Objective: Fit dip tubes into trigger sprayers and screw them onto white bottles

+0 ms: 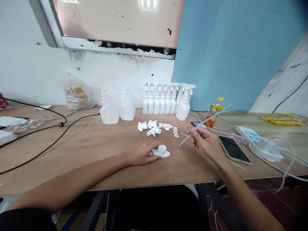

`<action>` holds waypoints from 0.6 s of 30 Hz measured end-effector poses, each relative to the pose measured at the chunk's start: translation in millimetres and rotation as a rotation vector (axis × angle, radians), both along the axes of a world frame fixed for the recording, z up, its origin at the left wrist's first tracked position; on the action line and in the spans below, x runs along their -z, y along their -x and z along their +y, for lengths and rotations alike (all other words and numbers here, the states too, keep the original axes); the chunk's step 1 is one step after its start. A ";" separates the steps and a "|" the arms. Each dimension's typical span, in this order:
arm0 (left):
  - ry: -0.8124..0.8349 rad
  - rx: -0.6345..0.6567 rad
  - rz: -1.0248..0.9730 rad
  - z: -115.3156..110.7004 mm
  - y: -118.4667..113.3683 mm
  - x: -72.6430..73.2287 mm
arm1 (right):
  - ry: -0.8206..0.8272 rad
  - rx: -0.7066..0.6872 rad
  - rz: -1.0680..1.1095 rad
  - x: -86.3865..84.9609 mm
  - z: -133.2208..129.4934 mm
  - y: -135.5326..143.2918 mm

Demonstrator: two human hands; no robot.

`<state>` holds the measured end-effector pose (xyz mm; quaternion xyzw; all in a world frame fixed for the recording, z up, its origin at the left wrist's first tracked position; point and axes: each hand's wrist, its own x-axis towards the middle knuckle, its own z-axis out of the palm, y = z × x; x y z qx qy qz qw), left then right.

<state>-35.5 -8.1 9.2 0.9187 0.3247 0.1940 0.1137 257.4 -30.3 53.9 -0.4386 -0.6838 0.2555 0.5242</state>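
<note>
My left hand (143, 153) is closed round a white spray trigger head (162, 151) on the table, its round collar facing up. Between the fingertips of my right hand (204, 141) is a thin, translucent dip tube (211, 117), slanting from lower left to upper right. Other thin tubes (237, 165) lie on the table beneath and beside that hand. Just beyond my left hand are several loose white trigger heads (154, 131). To their right, small white ring gaskets (176, 132) form a short row.
Several assembled spray bottles (167, 99) stand at the back; headless white bottles (110, 107) are left of them. A drink bottle (215, 112), a phone (234, 149) and a power strip (260, 142) with cables occupy the right. Black cables (48, 149) and a plastic bag (76, 93) are at left.
</note>
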 end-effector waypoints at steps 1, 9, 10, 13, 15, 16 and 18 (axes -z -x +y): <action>-0.002 0.007 -0.004 0.1 0.1 -0.1 | 0.025 -0.023 -0.056 2.7 0.1 3.5; -0.014 0.011 0.005 0.2 -0.2 0.4 | 0.430 -0.186 -0.316 22.8 11.1 14.3; -0.014 0.008 0.001 -0.1 -0.6 0.9 | 0.393 -0.183 -0.288 21.6 9.8 16.6; -0.013 -0.001 -0.015 -1.7 -2.2 2.1 | 0.245 -0.172 -0.166 16.6 3.2 28.4; -0.004 -0.005 -0.013 -3.4 -3.4 1.6 | 0.172 -0.173 -0.137 15.4 -0.3 38.4; 0.005 0.000 -0.009 -4.3 -3.9 0.9 | 0.147 -0.174 -0.148 16.0 -1.2 43.1; 0.016 0.016 -0.002 -5.8 -4.6 -1.0 | 0.106 -0.180 -0.194 18.8 -1.4 50.6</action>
